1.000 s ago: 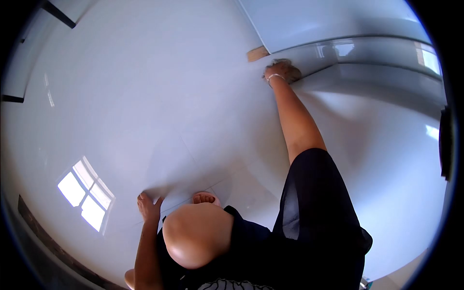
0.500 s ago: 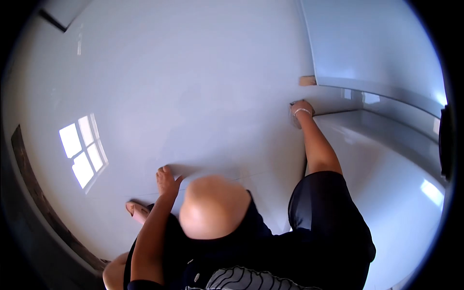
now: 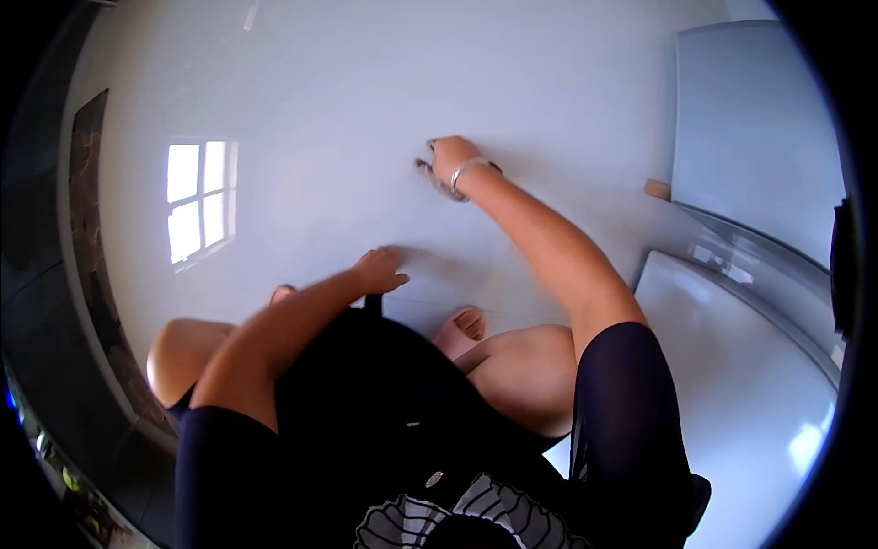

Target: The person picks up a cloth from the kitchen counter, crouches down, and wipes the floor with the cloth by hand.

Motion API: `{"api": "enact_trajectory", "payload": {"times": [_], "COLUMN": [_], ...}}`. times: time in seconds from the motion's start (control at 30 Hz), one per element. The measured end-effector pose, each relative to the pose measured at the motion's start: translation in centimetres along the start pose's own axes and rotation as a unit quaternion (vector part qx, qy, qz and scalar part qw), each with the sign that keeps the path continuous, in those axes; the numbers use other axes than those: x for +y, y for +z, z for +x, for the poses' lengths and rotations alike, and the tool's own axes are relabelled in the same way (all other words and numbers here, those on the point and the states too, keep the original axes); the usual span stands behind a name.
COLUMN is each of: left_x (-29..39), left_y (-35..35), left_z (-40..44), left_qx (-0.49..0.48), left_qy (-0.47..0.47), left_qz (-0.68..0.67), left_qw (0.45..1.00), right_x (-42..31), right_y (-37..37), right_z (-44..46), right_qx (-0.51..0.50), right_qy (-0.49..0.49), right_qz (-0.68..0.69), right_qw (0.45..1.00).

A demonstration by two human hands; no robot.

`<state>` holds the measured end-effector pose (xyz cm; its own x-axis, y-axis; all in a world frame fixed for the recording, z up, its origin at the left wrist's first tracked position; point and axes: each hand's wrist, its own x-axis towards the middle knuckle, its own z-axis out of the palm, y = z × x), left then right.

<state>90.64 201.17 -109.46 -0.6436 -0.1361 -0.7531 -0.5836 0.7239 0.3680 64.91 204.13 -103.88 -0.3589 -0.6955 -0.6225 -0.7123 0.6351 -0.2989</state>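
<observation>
My right hand [image 3: 455, 157], with a silver bracelet at its wrist, is out ahead of me over the glossy white floor [image 3: 366, 101]. Its fingers are closed on a grey cloth [image 3: 441, 179], which pokes out to the left and below the hand, against the floor. Closer to my body, my left hand [image 3: 380, 270] hangs low above the floor, holding nothing, its thumb apart from the loosely bent fingers. Whether the left fingertips touch the floor I cannot tell. My feet in pink slippers [image 3: 453, 334] show between and beside my bent legs.
At right stand a pale, shiny cabinet-like panel [image 3: 750, 110] and a low white glossy surface [image 3: 722, 366]. A small brown block [image 3: 658, 189] sits by the panel's lower corner. A dark patterned strip [image 3: 87, 201] borders the floor at left. A window reflection shines on the floor.
My right hand has moved with the cloth from beside the white furniture leftward across the floor. My left hand has shifted slightly right. The view has turned to the right.
</observation>
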Motion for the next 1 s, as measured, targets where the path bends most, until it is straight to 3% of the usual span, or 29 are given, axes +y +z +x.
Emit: {"api": "enact_trajectory", "payload": {"times": [0.03, 0.07, 0.1, 0.17, 0.23, 0.27, 0.3, 0.37, 0.43, 0.57, 0.6, 0.63, 0.7, 0.73, 0.77, 0.8, 0.83, 0.87, 0.9, 0.97, 1.0], "left_x": [0.2, 0.2, -0.6, -0.6, 1.9, 3.2, 3.8, 3.5, 4.3, -1.7, -3.2, -5.2, -9.3, -11.3, -14.9, -17.7, -21.6, -23.8, -26.0, -28.1, -28.0], "left_y": [-2.5, -3.9, -4.9, -9.0, -14.8, -17.1, -18.9, -19.5, -20.8, -19.3, -18.5, -17.0, -13.5, -12.5, -10.1, -9.6, -8.6, -7.7, -8.0, -9.1, -9.5], "left_z": [-0.3, -0.7, -2.0, -6.7, -12.1, -14.8, -17.2, -23.0, -27.2, -35.9, -37.5, -39.1, -41.2, -41.4, -41.7, -40.8, -39.6, -37.4, -34.9, -29.2, -26.2], "left_qx": [-0.200, -0.387, -0.389, -0.333, -0.358, -0.358, -0.360, -0.341, -0.428, -0.421, -0.436, -0.433, -0.406, -0.412, -0.332, -0.290, -0.211, -0.057, 0.027, 0.147, 0.154], "left_qy": [-0.016, -0.030, 0.104, 0.165, 0.096, 0.090, 0.085, 0.157, 0.156, 0.009, -0.074, -0.071, -0.076, -0.149, -0.075, -0.077, -0.079, -0.185, -0.133, -0.116, -0.099], "left_qz": [-0.085, -0.170, -0.130, -0.044, -0.039, -0.064, -0.088, -0.137, -0.088, -0.229, -0.279, -0.288, -0.435, -0.503, -0.644, -0.704, -0.689, -0.673, -0.672, -0.606, -0.570], "left_qw": [0.976, 0.906, 0.906, 0.927, 0.928, 0.927, 0.925, 0.917, 0.886, 0.878, 0.852, 0.851, 0.800, 0.745, 0.685, 0.644, 0.689, 0.714, 0.728, 0.773, 0.801], "right_x": [-0.3, 0.4, 0.8, 1.8, 3.8, 4.6, 5.2, 5.5, 5.9, 4.4, 3.8, 3.5, 3.5, 3.8, 4.0, 4.0, 3.6, 3.2, 2.5, 1.6, 0.3], "right_y": [0.0, 1.2, 1.0, 1.9, 3.6, 3.1, 3.0, 4.1, 4.7, 4.4, 4.9, 5.5, 6.7, 7.3, 7.7, 7.8, 7.8, 7.4, 7.3, 10.7, 12.6], "right_z": [0.6, 2.3, 2.1, 1.6, 2.1, 1.4, 1.5, 2.1, 3.1, 2.3, 1.7, 0.8, -0.1, -0.3, -0.5, -1.0, -1.7, -2.5, -3.0, -2.9, -2.7], "right_qx": [0.010, -0.001, -0.001, 0.022, 0.056, 0.050, 0.054, 0.094, 0.088, 0.042, 0.038, 0.081, 0.122, 0.125, 0.128, 0.130, 0.129, 0.106, 0.082, 0.111, 0.137], "right_qy": [0.000, 0.021, 0.027, 0.053, 0.044, 0.052, 0.046, 0.035, 0.035, 0.073, 0.067, 0.060, 0.050, 0.032, 0.013, 0.000, 0.004, -0.008, -0.019, -0.054, -0.065], "right_qz": [0.024, 0.029, 0.031, 0.088, 0.124, 0.210, 0.213, 0.195, 0.171, 0.140, 0.134, 0.155, 0.167, 0.177, 0.187, 0.171, 0.164, 0.108, 0.052, 0.029, 0.061], "right_qw": [1.000, 0.999, 0.999, 0.994, 0.990, 0.975, 0.974, 0.976, 0.981, 0.987, 0.988, 0.983, 0.977, 0.976, 0.974, 0.977, 0.978, 0.988, 0.995, 0.992, 0.987]}}
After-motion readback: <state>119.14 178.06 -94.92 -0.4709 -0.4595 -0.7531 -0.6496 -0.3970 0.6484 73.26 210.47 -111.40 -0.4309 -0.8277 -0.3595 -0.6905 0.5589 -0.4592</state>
